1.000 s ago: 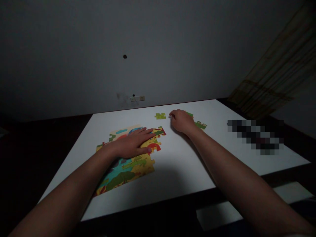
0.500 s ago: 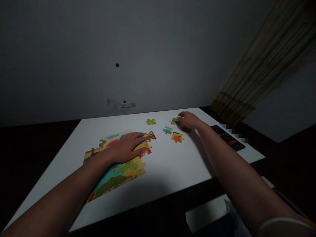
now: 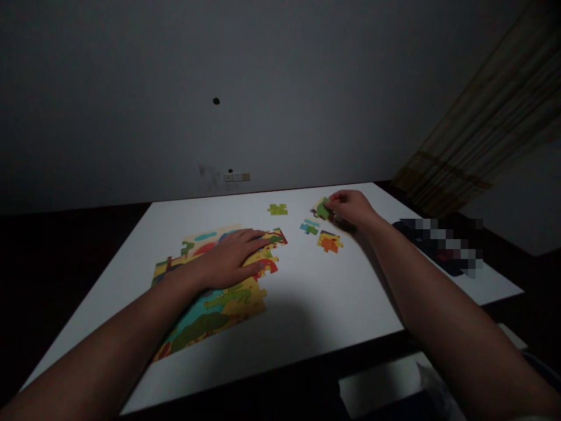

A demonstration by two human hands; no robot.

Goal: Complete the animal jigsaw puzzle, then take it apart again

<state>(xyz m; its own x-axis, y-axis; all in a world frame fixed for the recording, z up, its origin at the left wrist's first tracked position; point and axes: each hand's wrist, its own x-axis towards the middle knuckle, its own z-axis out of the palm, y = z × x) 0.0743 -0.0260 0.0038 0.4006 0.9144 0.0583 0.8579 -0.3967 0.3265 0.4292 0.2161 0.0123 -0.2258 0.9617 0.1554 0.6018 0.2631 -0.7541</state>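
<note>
My left hand (image 3: 234,257) lies flat with spread fingers on a partly joined jigsaw puzzle (image 3: 236,298), whose picture has a crocodile and trees. At the far right of the table, my right hand (image 3: 353,207) pinches a green and cream puzzle piece (image 3: 323,209), which looks tilted off the tabletop. Just in front of that hand lie a blue and green piece (image 3: 310,227) and a yellow and orange piece (image 3: 329,241). A light green piece (image 3: 277,209) sits by itself near the back edge.
The white table (image 3: 342,292) stands by a grey wall with a socket strip (image 3: 237,176). A dark flat object (image 3: 432,248), partly pixelated, rests at the table's right. Below the front edge is a white box-like thing (image 3: 383,380). A curtain (image 3: 473,117) hangs at right.
My right hand has closed on the green and cream piece and tilted it up. The view has shifted a little. My left hand stays on the puzzle.
</note>
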